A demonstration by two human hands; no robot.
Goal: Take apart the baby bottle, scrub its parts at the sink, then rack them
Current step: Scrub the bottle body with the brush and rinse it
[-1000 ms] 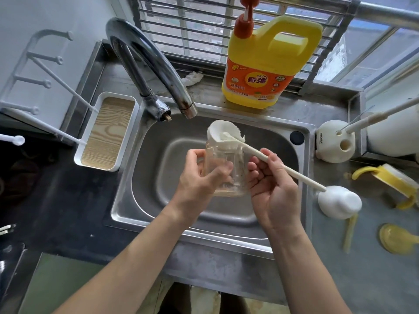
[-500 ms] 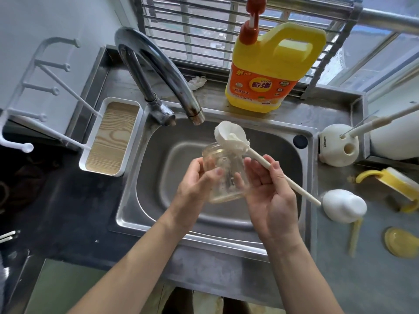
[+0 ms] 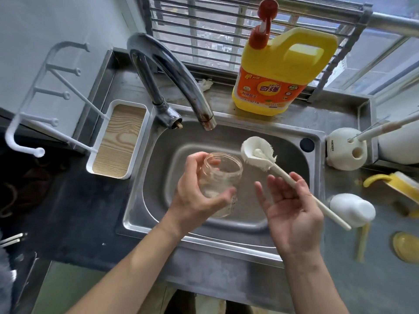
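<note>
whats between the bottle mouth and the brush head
Only a narrow strip of bare sink, seen in the head view; the bottle in the left hand and the brush in the right hand are apart.

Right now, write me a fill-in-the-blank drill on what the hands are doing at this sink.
1. The clear bottle body is held by the ____ hand.
2. The right hand holds the brush by its ____.
3. The brush's head is ____ the bottle body, not inside it.
4. The yellow detergent jug behind the sink has a ____ pump.
Missing words: left; handle; outside; red.
</note>
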